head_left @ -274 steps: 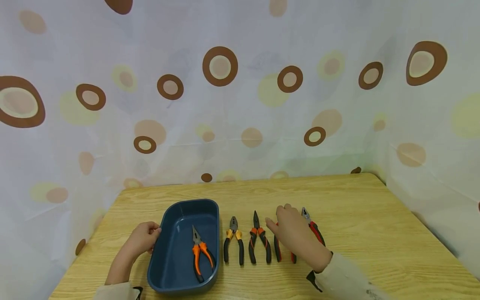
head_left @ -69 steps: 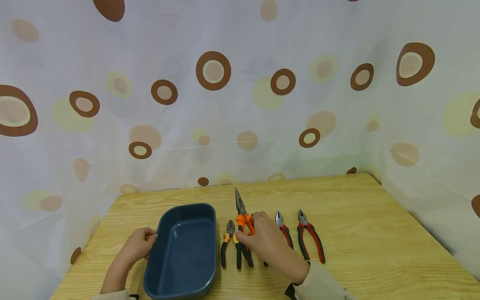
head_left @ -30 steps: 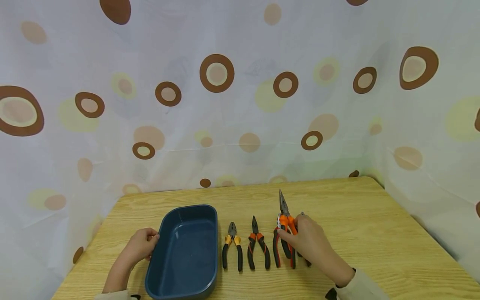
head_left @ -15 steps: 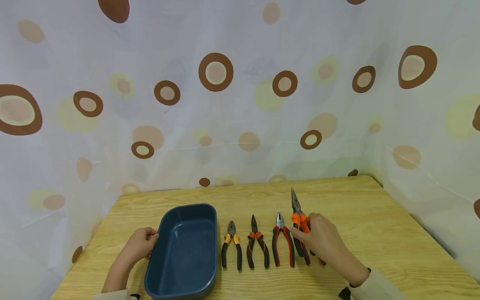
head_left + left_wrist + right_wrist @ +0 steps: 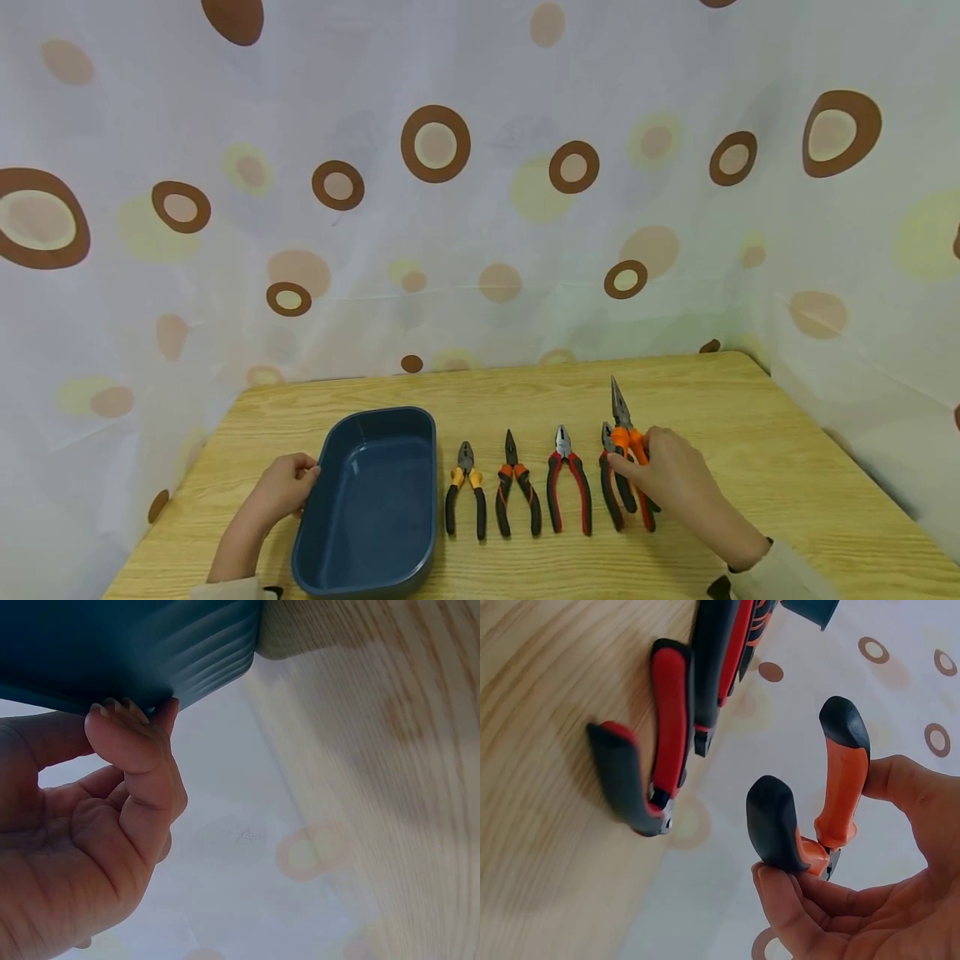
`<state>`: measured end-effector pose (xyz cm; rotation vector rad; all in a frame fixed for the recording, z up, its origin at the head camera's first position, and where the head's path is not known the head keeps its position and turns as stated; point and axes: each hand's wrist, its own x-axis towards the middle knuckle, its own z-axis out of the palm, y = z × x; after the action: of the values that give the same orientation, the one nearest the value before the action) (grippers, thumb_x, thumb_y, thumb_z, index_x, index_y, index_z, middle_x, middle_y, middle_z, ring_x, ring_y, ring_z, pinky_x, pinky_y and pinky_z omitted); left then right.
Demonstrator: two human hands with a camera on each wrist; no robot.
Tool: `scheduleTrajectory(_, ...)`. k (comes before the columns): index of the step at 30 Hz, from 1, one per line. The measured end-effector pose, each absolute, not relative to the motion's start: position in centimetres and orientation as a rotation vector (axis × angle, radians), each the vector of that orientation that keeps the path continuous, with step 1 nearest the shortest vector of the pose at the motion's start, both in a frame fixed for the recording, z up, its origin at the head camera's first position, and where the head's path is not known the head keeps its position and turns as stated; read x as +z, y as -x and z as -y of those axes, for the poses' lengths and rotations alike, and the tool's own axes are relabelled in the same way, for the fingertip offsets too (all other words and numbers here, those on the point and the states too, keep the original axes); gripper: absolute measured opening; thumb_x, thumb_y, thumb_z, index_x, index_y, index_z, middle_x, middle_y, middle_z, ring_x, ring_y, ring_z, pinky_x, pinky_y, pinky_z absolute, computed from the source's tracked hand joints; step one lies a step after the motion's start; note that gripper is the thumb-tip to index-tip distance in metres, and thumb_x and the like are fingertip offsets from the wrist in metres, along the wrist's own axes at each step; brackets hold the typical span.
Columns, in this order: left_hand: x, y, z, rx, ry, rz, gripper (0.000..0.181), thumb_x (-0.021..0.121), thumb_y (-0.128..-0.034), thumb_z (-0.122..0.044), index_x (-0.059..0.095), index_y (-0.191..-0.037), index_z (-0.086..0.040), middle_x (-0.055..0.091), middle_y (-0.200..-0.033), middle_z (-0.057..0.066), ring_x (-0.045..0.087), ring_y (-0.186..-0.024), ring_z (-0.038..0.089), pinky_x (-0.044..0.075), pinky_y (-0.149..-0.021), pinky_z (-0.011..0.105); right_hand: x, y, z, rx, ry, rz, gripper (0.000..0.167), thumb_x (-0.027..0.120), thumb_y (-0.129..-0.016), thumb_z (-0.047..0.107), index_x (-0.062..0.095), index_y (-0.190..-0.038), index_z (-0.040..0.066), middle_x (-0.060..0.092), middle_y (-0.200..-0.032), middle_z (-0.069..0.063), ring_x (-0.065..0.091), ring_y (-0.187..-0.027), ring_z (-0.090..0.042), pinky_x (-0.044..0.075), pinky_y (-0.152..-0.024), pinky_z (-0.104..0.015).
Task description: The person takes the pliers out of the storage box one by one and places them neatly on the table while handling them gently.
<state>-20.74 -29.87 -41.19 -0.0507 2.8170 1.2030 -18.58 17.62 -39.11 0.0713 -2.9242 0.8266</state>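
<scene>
My right hand [image 5: 678,475] pinches a pair of needle-nose pliers [image 5: 621,417] with orange and black handles, jaws pointing away. They hang above the rightmost red and black pliers [image 5: 606,481], partly covering them. In the right wrist view, thumb and fingers hold the orange handles [image 5: 841,784] from either side, apart from the red-handled pliers [image 5: 672,712] on the table. At the left, my left hand [image 5: 281,492] grips the rim of a dark blue plastic tray [image 5: 433,500] with nothing inside. The left wrist view shows its curled fingertips at the tray's edge [image 5: 161,705].
Between tray and right hand lie yellow and black combination pliers [image 5: 456,477], orange and black long-nose pliers [image 5: 505,473] and red and black combination pliers [image 5: 562,450], in a row. The wooden table [image 5: 750,433] extends right. A patterned curtain [image 5: 495,225] hangs behind.
The orange-handled needle-nose pliers lay in the tray at first. My right hand has since carried them rightward over the row to the rightmost pliers. The left hand has stayed at the tray.
</scene>
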Motion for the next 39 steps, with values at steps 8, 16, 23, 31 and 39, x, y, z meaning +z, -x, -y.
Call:
scheduleTrajectory(8, -41.1, 20.7, 29.8, 1.205, 0.049, -2.815, 0.028, 0.047, -0.0984, -0.003, 0.052, -0.115, 0.019, 0.059, -0.083, 0.014, 0.054, -0.058, 0.019, 0.052, -0.054, 0.035, -39.7, 18.8, -19.6, 0.826, -0.033, 2.967, 0.040, 0.069, -0.087, 0.033, 0.047, -0.069, 0.005, 0.042, -0.058, -0.004, 0.037, -0.046, -0.015, 0.031, -0.045, -0.027)
scheduleTrajectory(16, -41.0, 20.5, 29.8, 1.205, 0.040, -2.813, 0.029, 0.047, -0.0979, -0.003, 0.051, -0.115, 0.020, 0.059, -0.084, 0.015, 0.055, -0.059, 0.018, 0.053, -0.054, 0.036, -40.3, 19.1, -21.5, 0.825, -0.003, 3.010, 0.041, 0.068, -0.088, 0.033, 0.046, -0.070, 0.004, 0.042, -0.059, -0.005, 0.038, -0.047, -0.015, 0.033, -0.046, -0.029)
scheduleTrajectory(23, -41.0, 20.5, 29.7, 1.208, 0.041, -2.824, 0.027, 0.047, -0.0973, -0.002, 0.052, -0.113, 0.019, 0.059, -0.081, 0.014, 0.056, -0.058, 0.018, 0.053, -0.053, 0.035, -41.2, 19.5, -22.9, 0.763, -0.051, 3.031, 0.042, 0.068, -0.088, 0.030, 0.042, -0.066, 0.006, 0.038, -0.057, -0.004, 0.031, -0.045, -0.011, 0.030, -0.045, -0.026)
scheduleTrajectory(31, -41.0, 20.6, 29.6, 1.205, 0.031, -2.835, 0.026, 0.048, -0.0965, -0.002, 0.053, -0.111, 0.020, 0.059, -0.080, 0.013, 0.055, -0.057, 0.018, 0.052, -0.052, 0.034, -41.8, 19.5, -23.9, 0.734, -0.039, 3.086, 0.042, 0.066, -0.088, 0.030, 0.041, -0.063, 0.008, 0.034, -0.053, 0.001, 0.027, -0.043, -0.008, 0.028, -0.043, -0.023)
scheduleTrajectory(39, -41.0, 20.5, 29.6, 1.190, 0.040, -2.850, 0.026, 0.048, -0.0967, -0.003, 0.054, -0.110, 0.019, 0.060, -0.079, 0.012, 0.055, -0.056, 0.018, 0.052, -0.052, 0.035, -42.5, 20.1, -24.0, 0.708, -0.052, 3.127, 0.045, 0.067, -0.087, 0.027, 0.037, -0.056, 0.013, 0.028, -0.047, 0.006, 0.023, -0.041, -0.005, 0.024, -0.042, -0.019)
